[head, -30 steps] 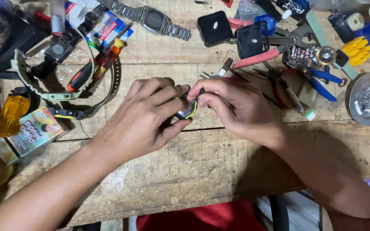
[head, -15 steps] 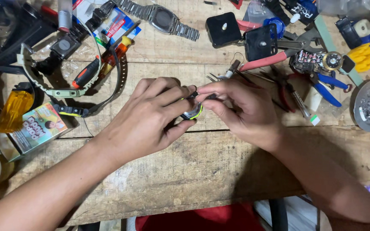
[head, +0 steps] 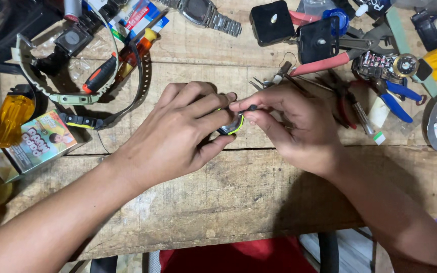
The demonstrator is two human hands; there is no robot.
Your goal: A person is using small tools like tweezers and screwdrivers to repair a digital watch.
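Left hand: the left hand [head: 178, 134] is curling around a small black watch case with a yellow-green rim [head: 231, 125], fingers closed over the top and thumb pressing from below, at the middle of the frame.
Right hand: the right hand [head: 294, 129] is pinching a thin dark tool [head: 251, 107] between thumb and forefinger, its tip touching the case (what kind of tool it is cannot be told, since the fingers are hiding most of it).
Watch case: it is sitting between both hands, just above the wooden bench [head: 218, 202], mostly covered by the left fingers.
Upper left of the frame: a pale green watch strap [head: 67, 96] is lying looped beside an orange-and-black screwdriver [head: 99, 75], with a dark strap [head: 140, 81] curving next to them.
Left edge: a small printed card box [head: 41, 140] is resting near a yellow translucent handle [head: 11, 119].
Top centre: a metal-bracelet wristwatch [head: 206, 12] is lying flat.
Upper right of the frame: two black square clock movements [head: 271, 20], red-handled pliers [head: 319, 64] and blue-handled pliers [head: 395, 98] are lying close together.
Right edge: a round metal dish [head: 433, 136] is holding small parts.
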